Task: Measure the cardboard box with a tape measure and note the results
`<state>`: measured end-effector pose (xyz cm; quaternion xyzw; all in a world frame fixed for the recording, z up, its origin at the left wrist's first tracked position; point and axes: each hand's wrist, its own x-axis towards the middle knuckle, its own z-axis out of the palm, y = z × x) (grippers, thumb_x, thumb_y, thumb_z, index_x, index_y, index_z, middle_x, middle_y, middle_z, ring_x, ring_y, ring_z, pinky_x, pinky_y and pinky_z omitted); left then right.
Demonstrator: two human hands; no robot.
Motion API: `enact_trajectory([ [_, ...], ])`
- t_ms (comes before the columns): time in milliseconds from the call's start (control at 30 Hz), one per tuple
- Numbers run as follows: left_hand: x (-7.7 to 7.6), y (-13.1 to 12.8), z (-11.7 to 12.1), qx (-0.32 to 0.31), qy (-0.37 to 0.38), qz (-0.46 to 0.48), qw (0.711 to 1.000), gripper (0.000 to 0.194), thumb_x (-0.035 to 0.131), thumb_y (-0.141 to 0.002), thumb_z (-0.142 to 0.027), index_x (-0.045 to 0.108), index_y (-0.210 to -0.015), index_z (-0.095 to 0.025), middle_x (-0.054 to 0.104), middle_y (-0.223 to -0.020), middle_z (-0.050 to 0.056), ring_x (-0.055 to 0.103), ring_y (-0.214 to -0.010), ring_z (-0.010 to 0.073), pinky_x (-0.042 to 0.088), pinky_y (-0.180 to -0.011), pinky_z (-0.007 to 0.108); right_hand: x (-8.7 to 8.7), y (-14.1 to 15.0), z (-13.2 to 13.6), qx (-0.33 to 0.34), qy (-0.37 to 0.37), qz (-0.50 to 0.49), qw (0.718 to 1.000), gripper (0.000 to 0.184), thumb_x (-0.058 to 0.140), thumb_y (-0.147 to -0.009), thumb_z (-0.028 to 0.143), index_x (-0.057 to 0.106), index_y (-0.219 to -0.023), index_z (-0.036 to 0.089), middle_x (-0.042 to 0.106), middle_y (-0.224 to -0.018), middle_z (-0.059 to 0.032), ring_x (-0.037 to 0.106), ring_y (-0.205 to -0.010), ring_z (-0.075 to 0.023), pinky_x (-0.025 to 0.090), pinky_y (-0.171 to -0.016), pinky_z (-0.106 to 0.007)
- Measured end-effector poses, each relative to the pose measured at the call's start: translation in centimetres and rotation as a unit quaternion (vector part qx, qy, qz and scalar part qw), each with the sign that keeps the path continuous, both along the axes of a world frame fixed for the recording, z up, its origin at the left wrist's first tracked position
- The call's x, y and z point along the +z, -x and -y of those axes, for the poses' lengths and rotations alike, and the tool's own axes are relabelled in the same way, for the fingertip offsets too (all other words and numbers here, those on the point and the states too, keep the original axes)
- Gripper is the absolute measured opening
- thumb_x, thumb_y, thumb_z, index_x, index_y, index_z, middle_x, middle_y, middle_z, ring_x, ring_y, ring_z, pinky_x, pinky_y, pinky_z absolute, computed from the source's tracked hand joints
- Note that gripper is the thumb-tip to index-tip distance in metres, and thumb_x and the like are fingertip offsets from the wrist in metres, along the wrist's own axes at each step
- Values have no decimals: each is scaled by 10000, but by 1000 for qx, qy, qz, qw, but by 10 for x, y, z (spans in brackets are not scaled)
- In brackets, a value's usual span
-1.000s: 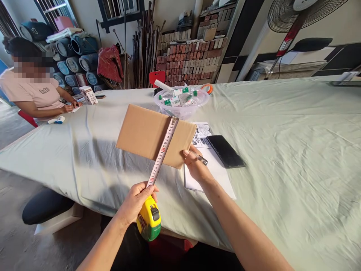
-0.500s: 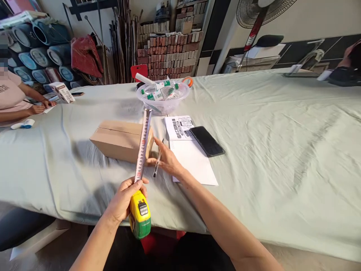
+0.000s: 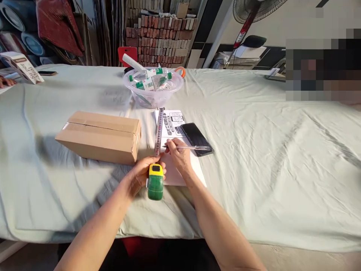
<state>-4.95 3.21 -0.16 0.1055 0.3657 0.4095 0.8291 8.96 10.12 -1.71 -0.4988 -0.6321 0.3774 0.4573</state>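
My left hand (image 3: pixel 142 171) is closed around a yellow and green tape measure (image 3: pixel 155 182). Its pulled-out blade points away from me along the left edge of a white paper pad (image 3: pixel 180 171). In my right hand (image 3: pixel 179 154) is a clear pen (image 3: pixel 194 148), its tip pointing left, just over the pad. Black print and a small drawing cover the pad's upper part. A black phone (image 3: pixel 196 137) lies across the pad's right side. Left of the tape rests a closed brown cardboard box (image 3: pixel 98 135).
Behind the pad stands a clear plastic basin (image 3: pixel 153 96) holding bottles, with an orange tape roll (image 3: pixel 180 71) beside it. A white printed box (image 3: pixel 22 67) and another person's hand (image 3: pixel 6 81) are at the far left. A pale cloth (image 3: pixel 254 169) covers the table.
The tape measure has moved from the cardboard box's end over to the pad. My right hand has left the box and now holds the pen above the paper. The view has shifted.
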Motion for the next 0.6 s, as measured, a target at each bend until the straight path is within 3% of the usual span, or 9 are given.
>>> enact_trajectory([
  [267, 12, 5, 5, 15, 2, 17, 1000, 205, 557, -901, -251, 628, -1076, -171, 595, -676, 12, 549, -490, 121, 477, -493, 240, -11, 0, -3, -4, 6, 74, 997, 369, 451, -916, 455, 509, -639, 218, 567, -561, 20, 529, -565, -152, 379, -581, -267],
  [600, 5, 4, 2, 11, 1, 26, 1000, 151, 518, -927, -276, 610, -903, -159, 609, -697, 31, 552, -491, 126, 464, -506, 249, -17, -2, -5, -1, 12, 100, 995, 371, 446, -936, 444, 551, -668, 210, 575, -569, 32, 521, -550, -136, 377, -574, -255],
])
